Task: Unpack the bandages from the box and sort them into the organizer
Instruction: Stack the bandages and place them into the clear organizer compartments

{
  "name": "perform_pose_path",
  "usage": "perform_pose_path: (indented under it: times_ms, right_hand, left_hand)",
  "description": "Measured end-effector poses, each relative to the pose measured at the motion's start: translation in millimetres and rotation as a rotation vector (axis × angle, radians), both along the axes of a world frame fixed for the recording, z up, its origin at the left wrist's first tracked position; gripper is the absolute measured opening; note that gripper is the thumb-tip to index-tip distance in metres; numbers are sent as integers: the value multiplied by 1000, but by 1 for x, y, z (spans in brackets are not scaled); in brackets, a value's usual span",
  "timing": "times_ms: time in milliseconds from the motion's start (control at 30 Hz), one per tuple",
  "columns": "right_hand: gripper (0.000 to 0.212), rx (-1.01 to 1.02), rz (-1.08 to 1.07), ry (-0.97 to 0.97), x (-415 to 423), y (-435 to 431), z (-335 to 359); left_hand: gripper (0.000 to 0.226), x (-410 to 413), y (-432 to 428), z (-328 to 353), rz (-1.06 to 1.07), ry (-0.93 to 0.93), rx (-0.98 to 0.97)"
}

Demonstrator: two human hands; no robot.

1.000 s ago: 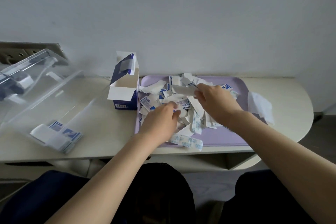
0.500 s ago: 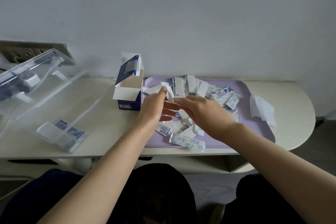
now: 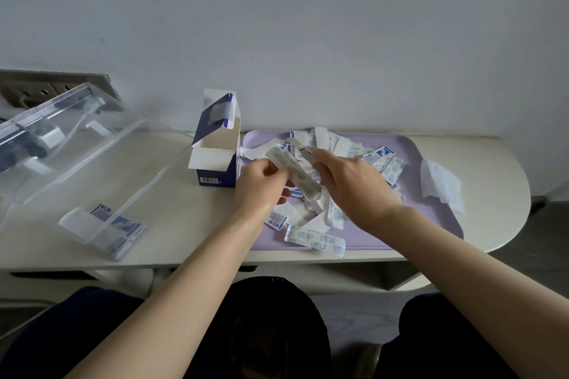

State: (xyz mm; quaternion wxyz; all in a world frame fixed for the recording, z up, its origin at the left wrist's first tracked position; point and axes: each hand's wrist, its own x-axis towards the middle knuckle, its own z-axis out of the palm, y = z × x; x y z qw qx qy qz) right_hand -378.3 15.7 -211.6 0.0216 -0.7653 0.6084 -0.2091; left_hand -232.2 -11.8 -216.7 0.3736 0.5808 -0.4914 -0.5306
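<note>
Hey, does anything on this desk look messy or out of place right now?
Yes: the bandages lie in a jumbled heap on the purple tray, and one strip pokes over its front rim.

Dim and soft throughout, greyish. Casts only faint shadows beneath the box [image 3: 215, 160]. Glints in streaks off the clear organizer [image 3: 92, 157]. Blurs the held bandages [image 3: 295, 172]. Bends straight lines toward the edges.
</note>
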Motion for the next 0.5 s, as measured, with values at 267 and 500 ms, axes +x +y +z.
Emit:
perform_pose_path:
  times_ms: [267, 500]
  right_hand:
    - [55, 163, 90, 0, 11, -2, -21]
    - [58, 73, 142, 76, 8, -4, -21]
  left_hand:
    - [13, -4, 4, 3, -20, 132, 85]
    - [18, 0, 4, 8, -85, 162, 104]
